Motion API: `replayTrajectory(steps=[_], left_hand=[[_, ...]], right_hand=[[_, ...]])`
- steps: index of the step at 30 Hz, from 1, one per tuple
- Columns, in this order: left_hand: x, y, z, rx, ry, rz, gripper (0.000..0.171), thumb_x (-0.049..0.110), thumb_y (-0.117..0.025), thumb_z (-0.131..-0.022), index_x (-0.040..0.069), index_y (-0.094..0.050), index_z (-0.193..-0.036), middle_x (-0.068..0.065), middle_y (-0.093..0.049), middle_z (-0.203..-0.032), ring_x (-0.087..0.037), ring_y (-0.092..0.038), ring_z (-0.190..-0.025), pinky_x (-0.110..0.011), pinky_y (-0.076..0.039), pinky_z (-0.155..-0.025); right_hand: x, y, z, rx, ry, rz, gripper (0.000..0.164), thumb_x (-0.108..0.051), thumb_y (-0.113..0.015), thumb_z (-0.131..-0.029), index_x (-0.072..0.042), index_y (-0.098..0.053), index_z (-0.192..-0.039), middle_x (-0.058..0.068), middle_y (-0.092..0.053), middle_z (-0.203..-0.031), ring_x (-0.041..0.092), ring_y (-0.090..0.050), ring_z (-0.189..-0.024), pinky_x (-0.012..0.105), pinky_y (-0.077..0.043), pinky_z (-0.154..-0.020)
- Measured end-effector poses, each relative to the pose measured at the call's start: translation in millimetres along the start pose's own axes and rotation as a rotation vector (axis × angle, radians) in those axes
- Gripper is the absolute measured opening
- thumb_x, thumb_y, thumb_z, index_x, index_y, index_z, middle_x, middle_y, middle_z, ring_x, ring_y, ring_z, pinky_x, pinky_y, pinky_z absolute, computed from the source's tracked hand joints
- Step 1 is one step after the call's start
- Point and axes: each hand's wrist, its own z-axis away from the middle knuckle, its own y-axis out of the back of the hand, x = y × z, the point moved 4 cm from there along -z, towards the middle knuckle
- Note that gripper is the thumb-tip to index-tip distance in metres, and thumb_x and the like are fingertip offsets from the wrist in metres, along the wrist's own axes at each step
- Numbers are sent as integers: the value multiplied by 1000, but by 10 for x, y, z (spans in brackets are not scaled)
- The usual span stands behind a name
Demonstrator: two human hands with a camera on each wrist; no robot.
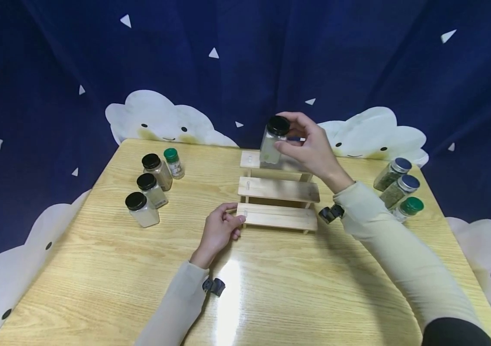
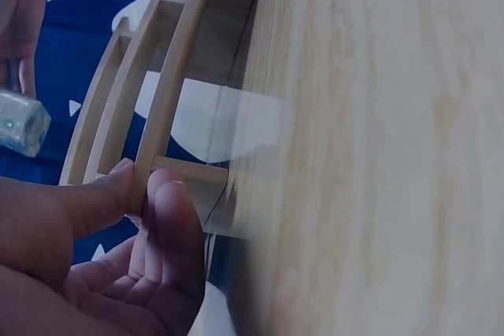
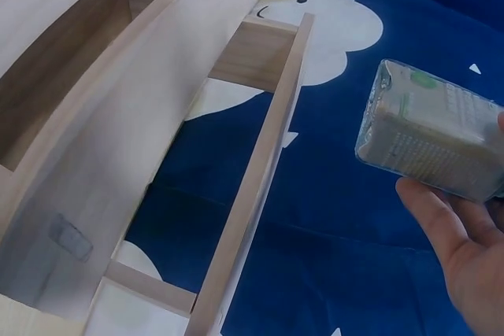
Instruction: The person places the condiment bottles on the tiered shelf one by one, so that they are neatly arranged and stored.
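Observation:
A three-step wooden spice rack (image 1: 279, 190) stands near the back of the table. My left hand (image 1: 221, 227) pinches the left end of its lowest step, thumb on top and fingers below; the left wrist view shows this grip (image 2: 150, 249) up close. My right hand (image 1: 310, 144) holds a square clear spice jar (image 1: 271, 144) with a black lid, upright over the left part of the top step. In the right wrist view, the jar (image 3: 433, 131) has pale contents and a printed label, and its base is clear of the top step (image 3: 256, 171).
Left of the rack stand several spice jars: black-lidded ones (image 1: 144, 210) in a row and a green-capped bottle (image 1: 174, 163). At the right are two dark-lidded jars of herbs (image 1: 392, 174) and another green-capped bottle (image 1: 409, 208). A blue curtain (image 1: 245, 62) hangs behind the table.

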Motion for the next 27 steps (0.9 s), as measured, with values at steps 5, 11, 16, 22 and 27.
replayTrajectory(steps=[5, 11, 16, 22, 27], left_hand=[[-7, -1, 3, -2, 10, 5, 48, -5, -75, -100, -10, -59, -145, -13, -67, -80, -13, -62, -56, -21, -59, -52], [-10, 10, -1, 4, 12, 9, 48, -6, -75, -100, -10, -59, -145, -14, -66, -79, -13, -62, -56, -21, -58, -52], [-20, 12, -6, 0, 16, 13, 47, -5, -75, -100, -10, -60, -144, -11, -65, -78, -12, -62, -56, -21, -58, -52], [-26, 11, -26, -4, 8, 11, 47, -4, -76, -101, -10, -60, -144, -11, -67, -79, -13, -63, -56, -21, -58, -52], [-25, 16, -28, -2, 8, 0, 46, -4, -76, -101, -10, -60, -144, -11, -67, -80, -13, -63, -57, -22, -59, -53]], right_hand=[[46, -21, -40, 8, -21, -10, 53, 8, -78, -89, 5, -64, -141, 7, -75, -121, 24, -69, -101, 24, -63, -87], [116, -86, -106, -5, -39, -20, 53, 9, -76, -91, 6, -63, -142, 8, -74, -120, 23, -69, -102, 26, -63, -89], [155, -131, -146, -12, -42, -31, 53, 11, -75, -90, 8, -62, -142, 10, -73, -119, 23, -69, -102, 26, -63, -90], [188, -169, -183, -10, -33, -38, 53, 13, -76, -89, 9, -63, -140, 14, -73, -118, 22, -69, -99, 26, -63, -90], [219, -208, -206, -25, -29, -40, 53, 13, -76, -89, 9, -63, -140, 14, -72, -118, 23, -69, -100, 27, -63, -91]])
